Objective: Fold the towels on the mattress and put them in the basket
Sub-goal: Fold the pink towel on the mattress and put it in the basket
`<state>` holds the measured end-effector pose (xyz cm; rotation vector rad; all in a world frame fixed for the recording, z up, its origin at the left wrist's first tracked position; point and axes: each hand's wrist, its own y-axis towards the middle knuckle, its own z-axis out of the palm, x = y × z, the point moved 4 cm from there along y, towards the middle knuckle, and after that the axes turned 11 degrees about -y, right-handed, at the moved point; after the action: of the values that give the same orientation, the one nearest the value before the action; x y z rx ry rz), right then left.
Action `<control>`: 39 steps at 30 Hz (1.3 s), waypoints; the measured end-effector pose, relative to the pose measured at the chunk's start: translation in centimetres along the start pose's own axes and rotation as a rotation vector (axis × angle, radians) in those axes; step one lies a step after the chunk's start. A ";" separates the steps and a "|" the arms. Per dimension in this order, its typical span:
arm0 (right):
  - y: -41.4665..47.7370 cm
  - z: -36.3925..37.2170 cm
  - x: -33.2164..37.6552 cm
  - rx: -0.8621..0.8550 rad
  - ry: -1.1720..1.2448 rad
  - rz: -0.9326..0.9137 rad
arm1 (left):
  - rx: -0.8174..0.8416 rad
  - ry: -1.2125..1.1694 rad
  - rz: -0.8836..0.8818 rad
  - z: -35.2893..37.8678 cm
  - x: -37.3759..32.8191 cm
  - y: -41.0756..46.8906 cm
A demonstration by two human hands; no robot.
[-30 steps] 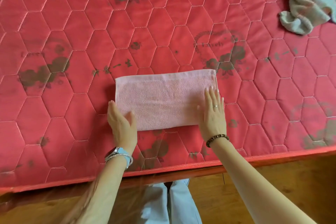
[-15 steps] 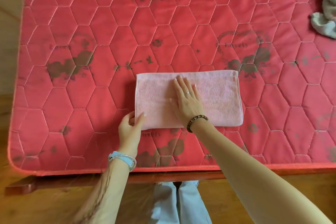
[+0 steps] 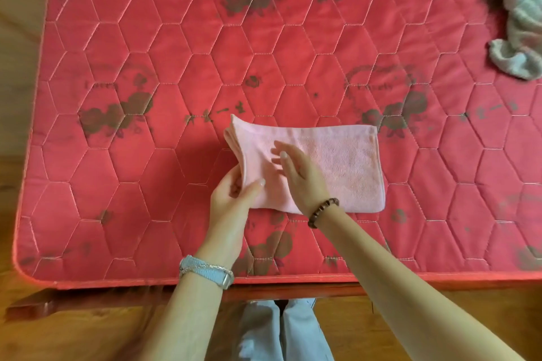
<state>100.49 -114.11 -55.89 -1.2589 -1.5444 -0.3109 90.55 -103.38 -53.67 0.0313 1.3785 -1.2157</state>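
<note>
A: Head view. Where is the towel?
B: I log the folded pink terry towel near the front edge of the red hexagon-quilted mattress, its left end lifted.
A: Hands?
B: The left hand pinches that end. The right hand lies flat on the towel, fingers straight.

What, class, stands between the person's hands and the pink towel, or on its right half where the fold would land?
Nothing visible. The left hand grips the lifted left end of the pink towel, the right hand lies open over its middle, and its right half is bare. The basket is out of view.
</note>
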 end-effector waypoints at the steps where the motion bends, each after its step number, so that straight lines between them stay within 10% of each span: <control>1: -0.5 -0.3 0.6 0.002 0.066 0.020 | 0.037 0.019 0.010 1.1 -0.3 -0.3; 12: -0.9 -9.5 -0.7 -0.113 -0.029 0.114 | 0.406 0.171 -0.254 9.7 0.9 -1.0; 18: -1.4 -14.2 -5.5 -0.137 -0.092 0.174 | 0.175 0.549 0.128 9.4 2.4 1.9; 34: -0.9 -14.8 -9.8 -0.145 -0.123 0.177 | 0.383 0.933 0.431 10.4 7.7 4.3; 39: -1.2 -14.5 -8.6 -0.355 -0.620 0.084 | 0.440 1.304 0.537 10.8 8.2 4.8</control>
<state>106.39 -129.91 -56.82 -1.8095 -2.0061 -0.1454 99.21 -113.29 -59.53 1.6316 1.9152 -0.9737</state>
